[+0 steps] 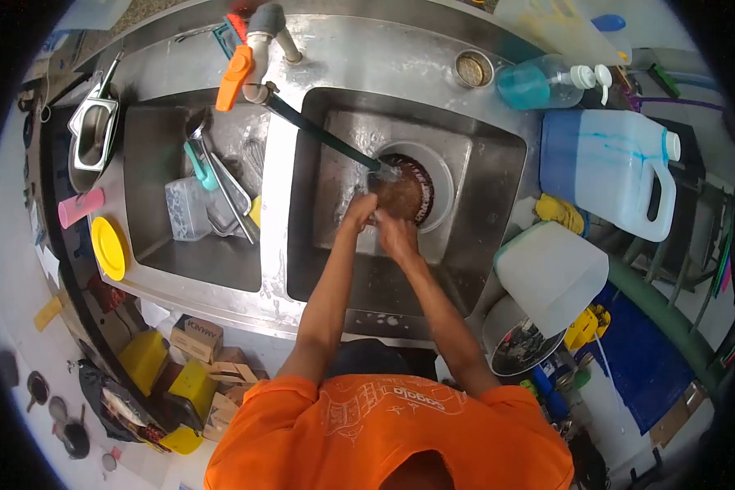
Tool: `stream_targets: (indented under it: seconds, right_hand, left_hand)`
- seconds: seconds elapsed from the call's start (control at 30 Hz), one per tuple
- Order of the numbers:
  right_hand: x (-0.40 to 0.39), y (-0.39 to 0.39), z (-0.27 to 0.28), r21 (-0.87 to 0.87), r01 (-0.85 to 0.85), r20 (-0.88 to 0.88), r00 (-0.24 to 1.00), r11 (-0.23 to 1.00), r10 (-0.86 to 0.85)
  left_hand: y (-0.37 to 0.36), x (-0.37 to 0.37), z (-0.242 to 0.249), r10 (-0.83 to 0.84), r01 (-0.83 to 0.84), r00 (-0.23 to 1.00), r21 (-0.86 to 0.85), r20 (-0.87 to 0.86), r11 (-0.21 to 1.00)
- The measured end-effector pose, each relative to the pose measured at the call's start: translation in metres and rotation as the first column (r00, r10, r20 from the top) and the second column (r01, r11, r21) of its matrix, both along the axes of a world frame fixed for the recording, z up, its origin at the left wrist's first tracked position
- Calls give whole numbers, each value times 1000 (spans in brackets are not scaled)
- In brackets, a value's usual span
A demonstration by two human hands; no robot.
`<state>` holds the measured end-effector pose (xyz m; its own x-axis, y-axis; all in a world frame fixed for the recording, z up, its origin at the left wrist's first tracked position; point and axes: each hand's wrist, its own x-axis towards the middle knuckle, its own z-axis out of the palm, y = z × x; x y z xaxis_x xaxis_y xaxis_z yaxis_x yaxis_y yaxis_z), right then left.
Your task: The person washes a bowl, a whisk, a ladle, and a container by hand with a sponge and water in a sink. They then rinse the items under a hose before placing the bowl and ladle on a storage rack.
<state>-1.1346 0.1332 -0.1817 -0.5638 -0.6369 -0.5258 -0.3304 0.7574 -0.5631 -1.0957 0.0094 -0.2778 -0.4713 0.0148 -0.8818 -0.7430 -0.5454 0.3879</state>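
Observation:
Over the right-hand sink basin (486, 245), my left hand (361, 214) and my right hand (398, 235) are close together with fingers curled in. Whatever is between them is too small or too hidden to make out. Just beyond my hands is a round brown thing (408, 196) with a dark, pale-flecked rim. It sits within a translucent round bowl (443, 175), on the basin floor. Water runs from the end of a dark green hose (327, 137) beside my fingers. The hose hangs from a tap with an orange handle (235, 79).
The left basin (163, 257) holds a clear plastic container (188, 210), a turquoise-handled utensil (198, 166) and metal tools. A soap bottle (539, 84), blue-liquid jug (604, 167) and white container (551, 273) stand right. A yellow plate (109, 247) and pink cup (82, 207) lie left.

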Motion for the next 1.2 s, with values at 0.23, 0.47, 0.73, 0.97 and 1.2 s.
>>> stream_targets:
  seconds: [0.23,0.47,0.73,0.97,1.2]
  right_hand:
    - [-75,21,-102,-104,590,729,593,801,-343]
    - [-42,-70,12,-391,112,278,961,914,1]
    - [-71,-39,42,-323,-249,211,922,913,325]
    - [-83,-36,43,-146,-244,399,872,959,282]
    - [-44,-32,16,-221,-465,20,876,857,481]
  left_hand:
    - [1,37,39,90,-62,993,-312,77,948]
    - [-6,2,42,-155,133,987,-371,-30,919]
    - [5,10,16,-181,225,974,-451,138,864]
    - [-11,38,42,-125,212,969,-446,215,870]
    - [-27,42,103,-281,349,937,-538,208,767]
